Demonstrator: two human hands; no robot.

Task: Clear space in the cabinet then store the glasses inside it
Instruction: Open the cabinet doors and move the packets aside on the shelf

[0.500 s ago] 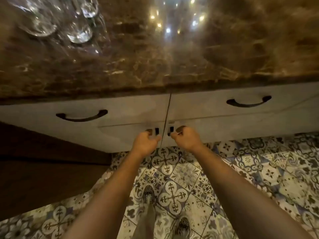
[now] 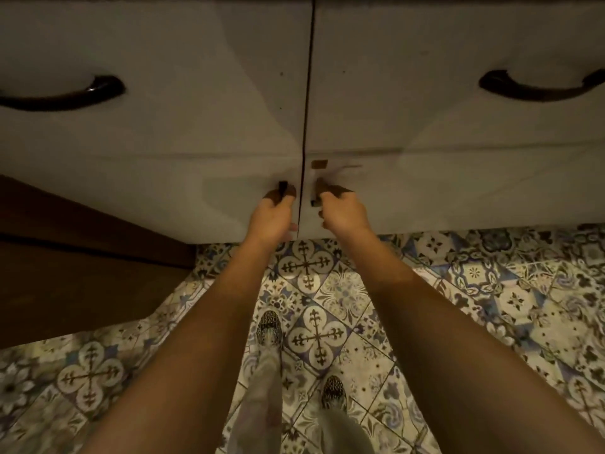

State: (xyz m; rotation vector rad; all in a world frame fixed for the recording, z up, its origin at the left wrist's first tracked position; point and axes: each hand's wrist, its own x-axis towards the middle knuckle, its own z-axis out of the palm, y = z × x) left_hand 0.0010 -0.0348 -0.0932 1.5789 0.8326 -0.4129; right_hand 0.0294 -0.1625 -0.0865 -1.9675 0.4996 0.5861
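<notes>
Two white cabinet doors meet at a dark vertical seam; the left door (image 2: 196,198) and the right door (image 2: 442,191) both look closed. My left hand (image 2: 271,217) is curled around the small dark handle (image 2: 282,188) of the left door. My right hand (image 2: 343,213) grips the handle (image 2: 313,194) of the right door, just across the seam. The glasses are out of view.
Above the doors sit two white drawers with curved dark pulls, one at left (image 2: 62,96) and one at right (image 2: 540,88). A dark wooden panel (image 2: 82,273) stands at the left. Patterned floor tiles (image 2: 491,306) and my feet (image 2: 270,326) lie below.
The view has tilted down and closer: the marble counter with the glasses has left the frame. Both hands stay on the door handles, slightly lower on them.
</notes>
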